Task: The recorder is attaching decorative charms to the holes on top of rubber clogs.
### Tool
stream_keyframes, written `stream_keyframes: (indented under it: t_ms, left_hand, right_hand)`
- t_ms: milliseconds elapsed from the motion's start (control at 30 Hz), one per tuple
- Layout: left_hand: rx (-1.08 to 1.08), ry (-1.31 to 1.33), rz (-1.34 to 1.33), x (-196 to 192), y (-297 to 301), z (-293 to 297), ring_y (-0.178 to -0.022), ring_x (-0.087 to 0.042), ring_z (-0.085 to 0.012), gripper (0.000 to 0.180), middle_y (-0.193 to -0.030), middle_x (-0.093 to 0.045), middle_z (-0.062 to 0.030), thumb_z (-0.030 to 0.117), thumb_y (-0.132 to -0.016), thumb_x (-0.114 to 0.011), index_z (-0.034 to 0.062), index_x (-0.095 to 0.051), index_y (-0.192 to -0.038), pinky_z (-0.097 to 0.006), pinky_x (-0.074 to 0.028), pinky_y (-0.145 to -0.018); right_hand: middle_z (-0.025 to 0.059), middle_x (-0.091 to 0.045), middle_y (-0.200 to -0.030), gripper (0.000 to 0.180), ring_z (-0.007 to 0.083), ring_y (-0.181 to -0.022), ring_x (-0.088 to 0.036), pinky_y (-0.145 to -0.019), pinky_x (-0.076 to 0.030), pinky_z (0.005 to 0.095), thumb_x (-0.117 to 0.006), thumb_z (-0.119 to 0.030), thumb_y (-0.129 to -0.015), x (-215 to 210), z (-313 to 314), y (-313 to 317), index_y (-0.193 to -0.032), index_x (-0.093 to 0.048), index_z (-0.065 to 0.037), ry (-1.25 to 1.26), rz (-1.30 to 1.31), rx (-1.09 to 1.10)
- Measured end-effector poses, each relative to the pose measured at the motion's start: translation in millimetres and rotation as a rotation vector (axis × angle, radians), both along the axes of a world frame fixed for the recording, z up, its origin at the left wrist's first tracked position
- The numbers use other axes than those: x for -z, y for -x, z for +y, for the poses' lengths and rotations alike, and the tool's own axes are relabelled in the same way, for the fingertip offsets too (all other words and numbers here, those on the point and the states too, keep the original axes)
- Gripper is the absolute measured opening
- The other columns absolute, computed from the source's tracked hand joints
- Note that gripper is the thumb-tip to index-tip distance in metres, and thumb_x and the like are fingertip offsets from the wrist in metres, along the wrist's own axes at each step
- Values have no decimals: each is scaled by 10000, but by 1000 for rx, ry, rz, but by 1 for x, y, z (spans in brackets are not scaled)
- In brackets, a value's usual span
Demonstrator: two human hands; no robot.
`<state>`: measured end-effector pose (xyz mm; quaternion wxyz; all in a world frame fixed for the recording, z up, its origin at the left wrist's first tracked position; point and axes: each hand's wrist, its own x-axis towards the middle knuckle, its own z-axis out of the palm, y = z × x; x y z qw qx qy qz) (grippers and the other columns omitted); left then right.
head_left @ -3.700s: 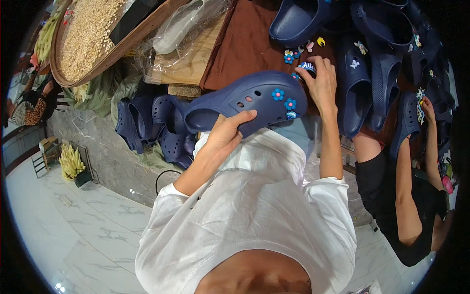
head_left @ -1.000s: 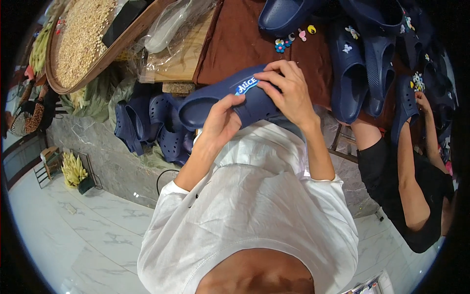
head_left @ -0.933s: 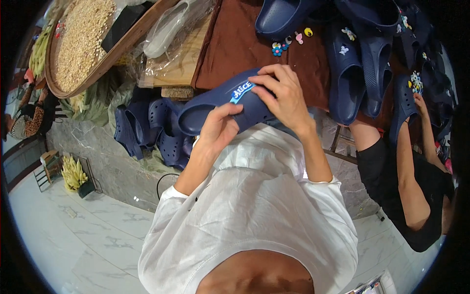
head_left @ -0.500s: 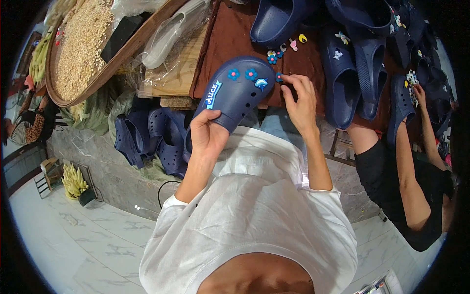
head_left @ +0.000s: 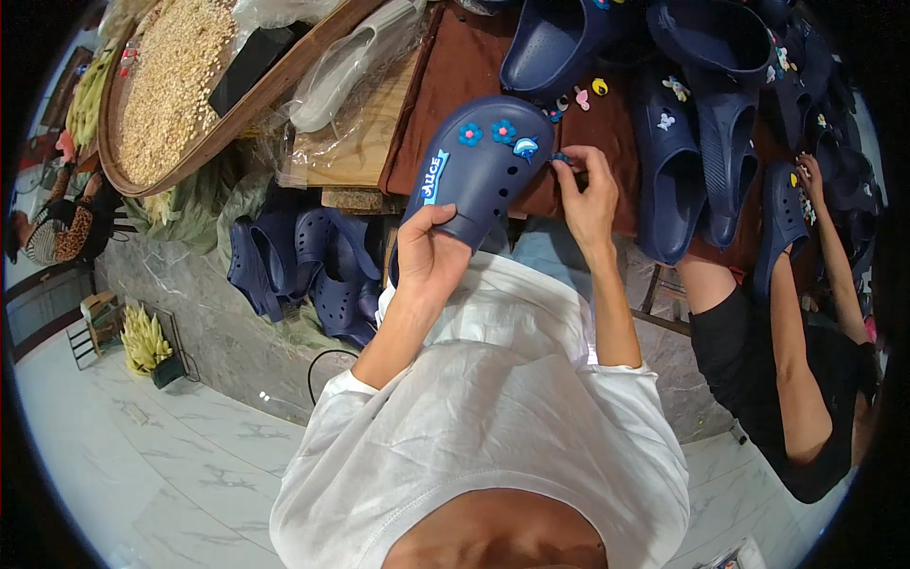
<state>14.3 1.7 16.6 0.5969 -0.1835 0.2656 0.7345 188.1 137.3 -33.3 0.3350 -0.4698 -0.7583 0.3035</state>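
Observation:
A navy clog (head_left: pixel 469 185) is gripped at its heel end by my left hand (head_left: pixel 428 251), thumb on the upper. Two blue flower charms (head_left: pixel 486 133), a dolphin charm (head_left: pixel 525 148) and a blue name-banner charm (head_left: pixel 435 178) sit on its top; several holes along its right side are bare. Just right of the toe, my right hand (head_left: pixel 590 194) pinches a small blue flower charm (head_left: pixel 561 157) between thumb and fingertips, apart from the clog. Beyond the toe lie loose charms, among them a pink one (head_left: pixel 581 98) and a yellow one (head_left: pixel 599 86), on the brown cloth (head_left: pixel 455 57).
More navy clogs (head_left: pixel 671 180) stand on the right and far side. On the right, a person in black (head_left: pixel 806 379) handles another clog (head_left: pixel 783 223). A round tray of grain (head_left: pixel 175 85) and a bagged white shoe (head_left: pixel 346 81) are at left; clogs (head_left: pixel 341 284) hang below.
My left hand and the clog have shifted slightly right and away from me. My right thumb and fingers have closed on the blue flower charm that lay by the toe.

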Motion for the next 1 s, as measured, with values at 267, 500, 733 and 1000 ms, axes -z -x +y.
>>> stream_keyframes:
  t_ms: [267, 500, 733, 1000]
  left_hand:
    - [25, -50, 2, -3, -3, 12, -1204, -555, -347, 498, -1296, -539, -227, -56, -818, -541, -100, -432, -1302, -474, -438, -1068]
    - [239, -81, 215, 20, -6, 10, -1084, -603, -263, 456, -1179, -597, -152, -17, -815, -627, -59, -502, -1252, -396, -477, -987]
    - [291, -43, 370, 26, -12, -1, -1016, -607, -212, 445, -1102, -613, -100, -25, -772, -671, -8, -553, -1200, -344, -488, -918]
    - [336, -47, 572, 5, -14, -15, -1052, -586, -204, 508, -1150, -588, -74, -36, -739, -657, 18, -541, -1231, -343, -470, -927]
  right_hand:
    - [22, -663, -938, 148, 73, -812, -606, -740, -499, 233, -679, -59, -907, -34, -33, 14, -1042, -656, -2, 415, 554, -140]
    - [28, -677, -952, 194, 60, -801, -600, -728, -496, 211, -704, -76, -898, -29, -24, 27, -1065, -670, 15, 443, 455, -105]
    - [73, -632, -980, 354, 62, -810, -582, -682, -501, 177, -759, -101, -863, -24, -26, 27, -1146, -581, 15, 604, 595, -87]
    - [182, -529, -1247, 743, 201, -1090, -600, -853, -552, 300, -803, -148, -807, -41, -23, 19, -1360, -356, 72, 824, 689, -176]
